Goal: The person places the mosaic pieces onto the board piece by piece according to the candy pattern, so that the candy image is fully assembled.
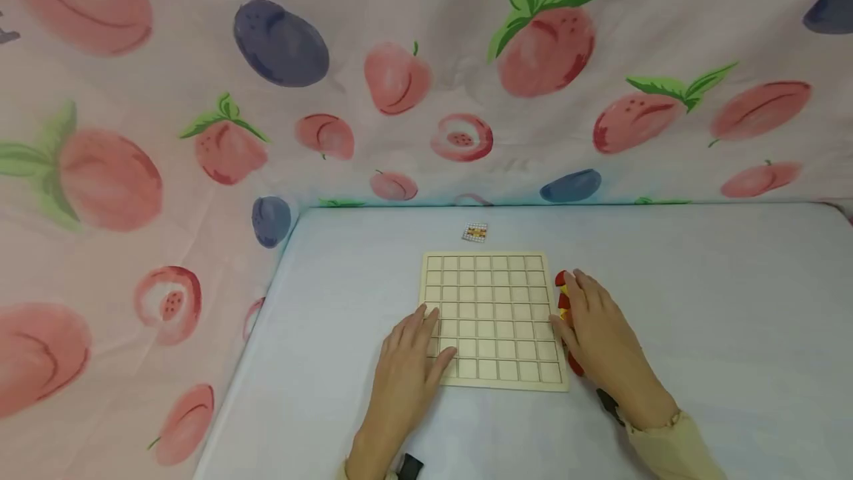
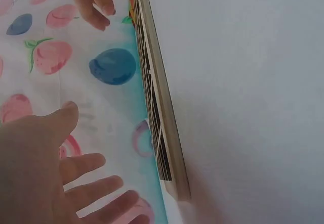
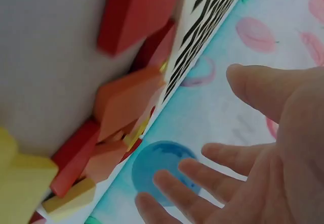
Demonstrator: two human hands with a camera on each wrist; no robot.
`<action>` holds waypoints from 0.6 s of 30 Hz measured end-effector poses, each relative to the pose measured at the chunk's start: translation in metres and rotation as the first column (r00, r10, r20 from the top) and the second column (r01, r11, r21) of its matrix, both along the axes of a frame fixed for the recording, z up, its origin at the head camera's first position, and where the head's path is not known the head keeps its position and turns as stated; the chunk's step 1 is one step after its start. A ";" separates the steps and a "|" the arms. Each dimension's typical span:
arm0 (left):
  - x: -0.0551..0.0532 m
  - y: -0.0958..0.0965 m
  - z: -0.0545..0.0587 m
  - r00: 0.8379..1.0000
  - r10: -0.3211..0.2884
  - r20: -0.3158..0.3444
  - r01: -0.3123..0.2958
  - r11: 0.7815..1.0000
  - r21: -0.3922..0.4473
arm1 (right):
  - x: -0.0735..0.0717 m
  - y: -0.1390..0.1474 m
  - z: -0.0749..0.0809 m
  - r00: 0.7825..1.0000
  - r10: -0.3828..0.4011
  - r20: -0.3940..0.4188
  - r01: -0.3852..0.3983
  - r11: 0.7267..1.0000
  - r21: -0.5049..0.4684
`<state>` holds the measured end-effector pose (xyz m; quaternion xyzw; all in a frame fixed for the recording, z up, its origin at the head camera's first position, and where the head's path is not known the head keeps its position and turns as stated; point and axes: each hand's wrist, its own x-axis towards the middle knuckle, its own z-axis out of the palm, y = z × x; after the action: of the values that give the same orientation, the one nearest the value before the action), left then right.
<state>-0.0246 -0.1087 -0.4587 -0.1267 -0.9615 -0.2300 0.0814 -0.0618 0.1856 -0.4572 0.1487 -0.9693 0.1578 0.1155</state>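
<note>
A pale wooden grid board [image 1: 495, 329] lies flat on the white table, its squares marked off by thin lines. My left hand [image 1: 403, 372] is at the board's lower left side, its fingertips and thumb over the edge squares, fingers loosely extended. Along the board's right side, my right hand [image 1: 603, 335] hovers over several coloured blocks and partly covers them. In the right wrist view these show as an orange block [image 3: 124, 102], red blocks [image 3: 76, 155] and yellow blocks [image 3: 28, 181]. The fingers of that hand are spread, with nothing gripped between them.
A small printed card [image 1: 475, 232] with a coloured pattern lies behind the board. Fruit-patterned cloth [image 1: 400, 147] hangs behind the white table [image 1: 746, 317] and along its left side. Dark straps [image 1: 409, 467] show at both wrists.
</note>
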 end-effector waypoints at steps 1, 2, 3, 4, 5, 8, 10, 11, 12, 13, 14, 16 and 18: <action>0.000 0.000 0.000 1.000 0.004 0.006 -0.004 1.000 0.003 | -0.002 0.001 0.000 1.000 -0.002 0.009 0.002 1.000 0.001; -0.001 0.001 0.000 1.000 0.008 0.013 -0.008 1.000 0.006 | -0.004 0.003 -0.001 1.000 -0.004 0.018 0.004 1.000 0.002; -0.002 0.001 0.000 1.000 0.011 0.018 -0.011 1.000 0.008 | -0.006 0.004 -0.001 0.999 -0.007 0.031 0.007 1.000 0.000; -0.002 0.001 -0.001 1.000 0.013 0.024 -0.014 1.000 0.008 | -0.008 0.005 -0.001 0.999 -0.010 0.046 0.010 1.000 -0.001; -0.003 0.000 -0.001 0.999 0.014 0.030 -0.014 1.000 0.007 | -0.010 0.006 -0.001 0.998 -0.017 0.065 0.017 1.000 -0.001; -0.006 0.001 -0.003 0.998 0.014 0.053 -0.015 1.000 0.011 | -0.015 0.008 0.000 0.993 -0.033 0.110 0.033 0.999 0.002; -0.008 0.001 -0.004 0.998 0.015 0.064 -0.017 1.000 0.022 | -0.019 0.010 0.000 0.991 -0.037 0.130 0.036 0.999 0.006; -0.010 0.001 -0.004 0.998 0.016 0.067 -0.018 0.999 0.030 | -0.021 0.011 0.000 0.989 -0.040 0.139 0.039 0.999 0.009; -0.011 0.001 -0.005 0.997 0.019 0.070 -0.022 0.999 0.037 | -0.023 0.011 0.000 0.989 -0.040 0.145 0.038 0.999 0.012; -0.012 0.001 -0.005 0.997 0.021 0.073 -0.025 0.999 0.048 | -0.025 0.012 0.000 0.988 -0.039 0.151 0.037 0.999 0.018; -0.013 0.001 -0.006 0.997 0.024 0.076 -0.028 0.998 0.057 | -0.027 0.013 0.000 0.987 -0.040 0.158 0.036 0.999 0.025; -0.015 0.001 -0.007 0.996 0.033 0.079 -0.039 0.997 0.073 | -0.030 0.015 0.000 0.985 -0.044 0.165 0.038 0.998 0.040; -0.017 0.001 -0.009 0.996 0.045 0.079 -0.051 0.996 0.078 | -0.032 0.016 -0.001 0.984 -0.053 0.170 0.045 0.998 0.052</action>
<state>-0.0413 -0.1079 -0.4674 -0.0911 -0.9567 -0.2710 0.0548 -0.0939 0.2011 -0.4581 0.1136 -0.9826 0.1438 0.0318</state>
